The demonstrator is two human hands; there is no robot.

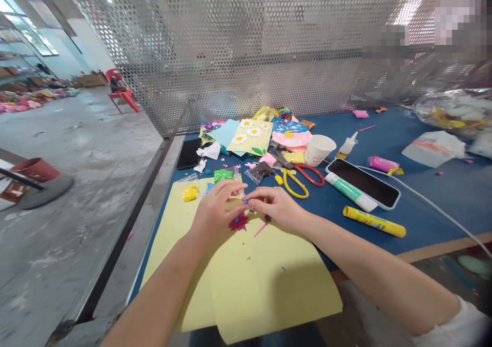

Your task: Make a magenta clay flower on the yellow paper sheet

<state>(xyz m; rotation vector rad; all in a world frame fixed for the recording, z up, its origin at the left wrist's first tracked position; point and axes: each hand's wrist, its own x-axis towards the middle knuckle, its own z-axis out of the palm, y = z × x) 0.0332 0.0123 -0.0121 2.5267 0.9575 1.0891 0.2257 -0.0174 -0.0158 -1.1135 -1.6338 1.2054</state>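
Note:
My right hand [280, 207] is closed in a pinch on a tiny blue piece of clay [245, 201], above the yellow paper [246, 285]. Opposite it is my left hand [219, 206], its fingers curved and apart from the thumb, with the thumb tip close to the blue piece. Just below the fingertips lies a magenta paper flower [238, 222] with a blue centre. A thin pink stick [261, 229] rests under my right hand. Bags of yellow clay [189, 193] and green clay [223, 175] lie beyond my left hand.
Beyond my hands are yellow-handled scissors [295, 185], red-handled scissors [313, 177], a paper cup [320, 149] and a daisy card [249, 138]. To the right lie a phone [369, 180], a green-white tube [351, 190] and a yellow glue stick [374, 222]. A perforated metal screen [230, 55] stands behind.

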